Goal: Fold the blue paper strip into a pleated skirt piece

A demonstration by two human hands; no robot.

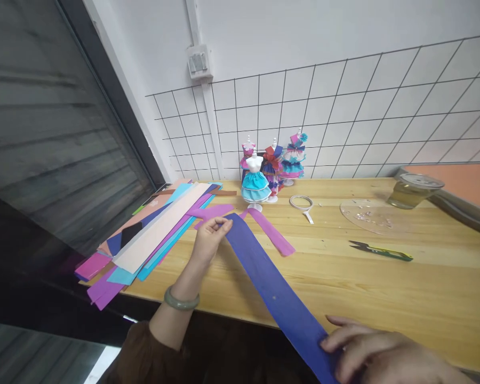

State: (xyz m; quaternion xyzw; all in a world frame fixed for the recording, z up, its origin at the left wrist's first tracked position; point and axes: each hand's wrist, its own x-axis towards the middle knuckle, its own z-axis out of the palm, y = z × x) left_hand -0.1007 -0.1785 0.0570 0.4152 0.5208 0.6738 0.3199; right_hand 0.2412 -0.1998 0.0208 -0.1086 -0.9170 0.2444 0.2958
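A long blue crepe paper strip (272,282) stretches diagonally over the table's front edge. My left hand (210,242), with a green bangle at the wrist, pinches its far end between thumb and fingers. At the lower right, my right hand (378,349) has its fingers curled on the near end; the grip is partly hidden. Behind the strip lies a purple paper strip (272,234), near a small white dress form (255,162) wearing a turquoise layered skirt (256,186).
A pile of coloured paper strips (160,234) covers the table's left side. Several dressed mini forms (294,154) stand by the wall grid. To the right are a tape roll (302,202), thread snips (380,250), a clear disc with small bits (370,216) and a lidded glass cup (410,194).
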